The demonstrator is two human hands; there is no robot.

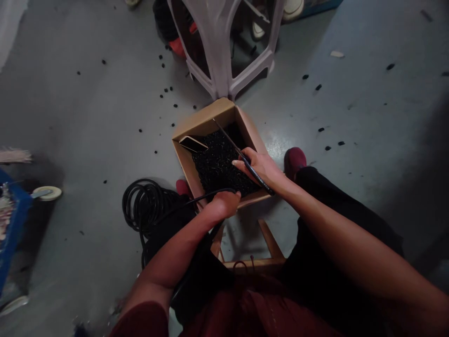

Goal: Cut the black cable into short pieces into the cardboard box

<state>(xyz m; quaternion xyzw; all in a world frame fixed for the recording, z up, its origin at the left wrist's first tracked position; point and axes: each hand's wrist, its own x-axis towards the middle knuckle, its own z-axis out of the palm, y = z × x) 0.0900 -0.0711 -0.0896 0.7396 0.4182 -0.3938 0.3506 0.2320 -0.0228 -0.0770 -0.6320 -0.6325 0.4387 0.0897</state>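
Note:
A cardboard box sits on the floor between my feet, filled with small black cut pieces. My right hand is closed round the handles of long scissors, whose blades point up and to the left over the box. My left hand is a fist at the box's near edge, gripping a thin black cable. The cable runs back to a coil on the floor at my left. A phone leans against the box's left inner wall.
A white plastic stool stands just beyond the box. Black bits are scattered over the grey floor. A blue cart with a caster wheel is at the far left. I sit on a wooden stool.

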